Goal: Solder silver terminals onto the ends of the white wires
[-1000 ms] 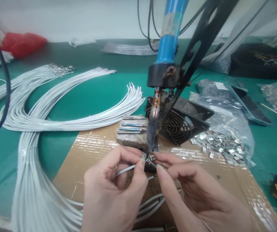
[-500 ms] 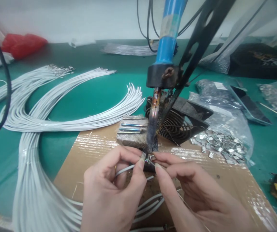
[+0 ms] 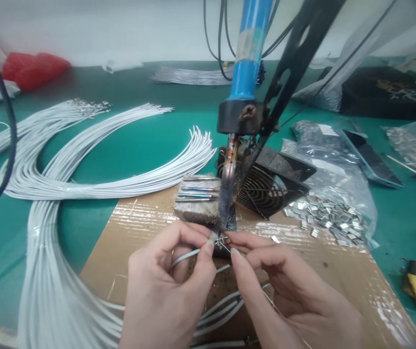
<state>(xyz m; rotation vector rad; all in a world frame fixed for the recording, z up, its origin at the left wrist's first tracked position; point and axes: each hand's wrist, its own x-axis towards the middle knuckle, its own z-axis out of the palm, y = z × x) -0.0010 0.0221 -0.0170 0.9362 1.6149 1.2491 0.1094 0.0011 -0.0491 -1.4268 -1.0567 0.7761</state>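
Note:
My left hand (image 3: pixel 171 286) is closed, thumb and forefinger pinching a white cable (image 3: pixel 186 257) close to its end. Fine coloured wires there meet a small metal connector (image 3: pixel 224 239), right under the tip of a blue-handled soldering iron (image 3: pixel 227 194). Opposite it, my right hand (image 3: pixel 295 286) is closed on a thin strand of solder wire (image 3: pixel 225 247), which curves from the fingertips toward the joint; more of the strand trails below the palm. Fingertips partly hide the connector, so I cannot tell whether the right forefinger touches it.
A black bracket (image 3: pixel 284 68) carries the iron. Behind it stand a fan (image 3: pixel 262 191) and a grey block (image 3: pixel 196 208). Small metal connector shells (image 3: pixel 338 220) spill from a plastic bag on the right. White cable bundles (image 3: pixel 48 271) curve across the left over cardboard (image 3: pixel 109 252).
The hands and the joint stay together under the iron tip, with only slight finger movement. The whole view has shifted a little, placing the iron slightly farther left.

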